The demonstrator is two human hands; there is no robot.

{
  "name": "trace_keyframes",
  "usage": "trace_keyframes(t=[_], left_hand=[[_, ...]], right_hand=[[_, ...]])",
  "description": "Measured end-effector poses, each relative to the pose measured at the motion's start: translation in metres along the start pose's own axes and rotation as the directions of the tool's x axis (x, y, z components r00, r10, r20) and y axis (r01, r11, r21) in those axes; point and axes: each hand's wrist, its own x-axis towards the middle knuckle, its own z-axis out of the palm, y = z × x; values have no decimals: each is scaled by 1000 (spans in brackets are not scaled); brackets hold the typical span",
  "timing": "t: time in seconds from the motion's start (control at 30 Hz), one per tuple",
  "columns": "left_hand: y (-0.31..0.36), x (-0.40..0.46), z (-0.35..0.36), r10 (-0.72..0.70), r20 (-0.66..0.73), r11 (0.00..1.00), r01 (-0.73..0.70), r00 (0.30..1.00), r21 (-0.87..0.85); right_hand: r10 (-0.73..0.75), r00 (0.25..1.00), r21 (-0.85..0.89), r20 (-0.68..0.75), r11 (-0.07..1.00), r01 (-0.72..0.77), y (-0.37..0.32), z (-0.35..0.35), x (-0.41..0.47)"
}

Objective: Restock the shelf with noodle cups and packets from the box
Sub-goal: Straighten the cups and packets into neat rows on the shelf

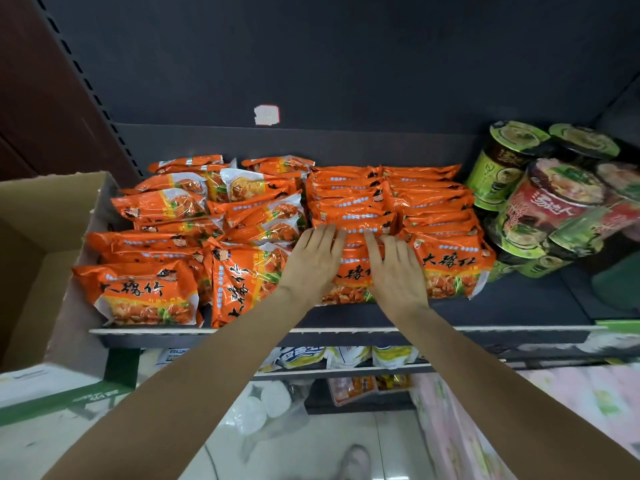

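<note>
Mostly stocked: shelf (346,330) full of orange packets (145,292), cups (502,168) upper right.
Left hand (313,261) and right hand (398,268) flat, fingers spread, pressing a packet row; box (52,216) contents hidden.

Glossy orange plastic noodle packets (349,216) catch the light on a matt dark metal shelf (502,306). Beside them, a plain brown cardboard box (45,202) looks rough; shrink-wrapped noodle cups (540,199) gleam.

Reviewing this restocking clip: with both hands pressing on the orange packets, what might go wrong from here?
1. The left hand and right hand press the front packet near the shelf edge; it may slip off.
2. The leaning noodle cups look unstable; pushing the rows rightward could topple them.
3. The left-side packets lie unevenly and may slide.
</note>
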Motion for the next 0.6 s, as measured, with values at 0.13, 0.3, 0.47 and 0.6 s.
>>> trace_keyframes(t=[0.13, 0.3, 0.47, 0.6], left_hand=[[-8, -1, -5, -29, -7, 999, 29, 1000, 32], [-8, 2, -2, -57, 43, 998, 55, 997, 40], [-10, 3, 0, -95, 14, 995, 95, 995, 19], [-5, 1, -1, -125, -11, 991, 126, 992, 38]], right_hand=[[-37, 999, -18, 17, 999, 38, 3, -1, 1], [-40, 994, -10, 101, 999, 41, 0, -6, 7], [2, 999, 22, 35, 1000, -3, -3, -4, 13], [8, 1000, 40, -7, 999, -7, -1, -3, 10]])
